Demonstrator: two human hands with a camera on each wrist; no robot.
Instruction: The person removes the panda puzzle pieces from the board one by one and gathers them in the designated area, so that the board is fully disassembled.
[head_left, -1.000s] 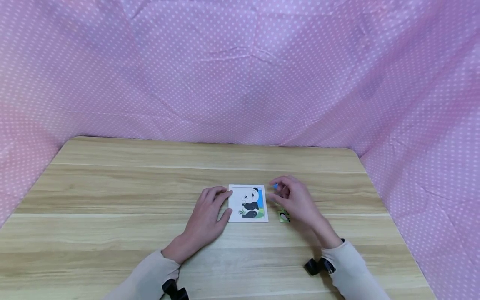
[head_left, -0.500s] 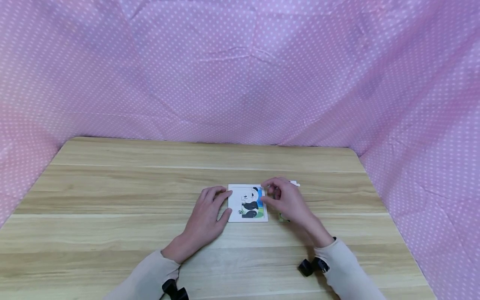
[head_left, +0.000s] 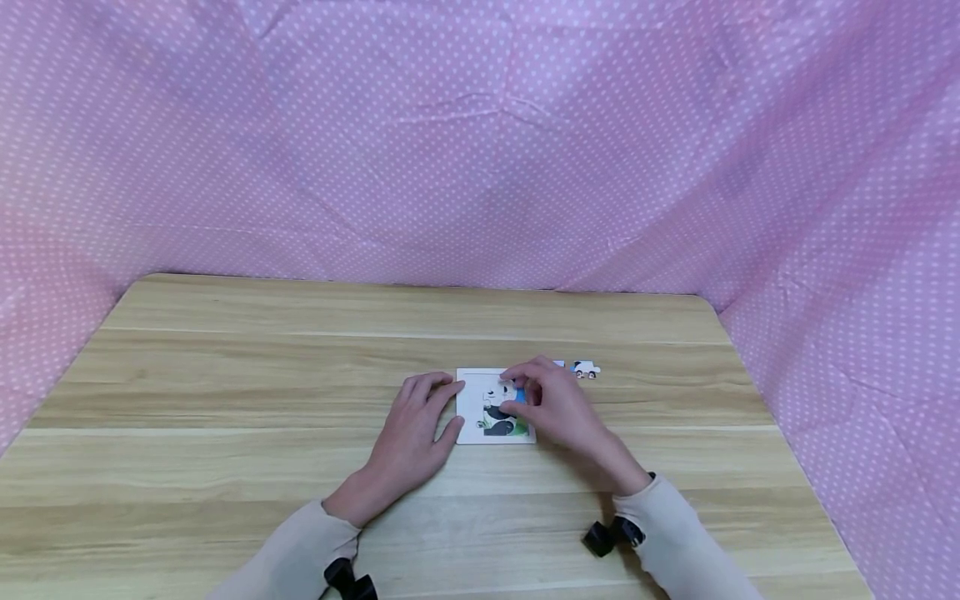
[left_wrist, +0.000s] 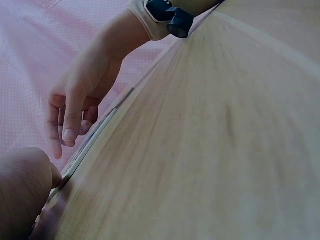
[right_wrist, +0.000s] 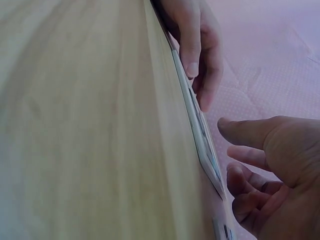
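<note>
A white square board (head_left: 470,408) with a panda picture lies flat; its left part is plain white. The left hand (head_left: 412,433) touches the board's left edge with thumb and index finger, the other fingers relaxed. Over the board's right part hovers the right hand (head_left: 566,408), thumb and index finger apart, hiding some of the picture. In the right wrist view, nothing shows between the fingers of the right hand (right_wrist: 285,170), held beside the board (right_wrist: 197,135). The left wrist view shows the right hand (left_wrist: 82,95) above the board too.
Beyond the right hand lie a loose piece (head_left: 586,369) with black and white print and a partly covered blue-edged piece (head_left: 558,363). All rests on a wooden table (head_left: 262,375), with pink dotted cloth (head_left: 480,167) around it. Both wrists wear black devices.
The right hand has moved left, from beside the board to above its right part. Loose pieces behind it have come into view, while the green one is now hidden. The left hand is still.
</note>
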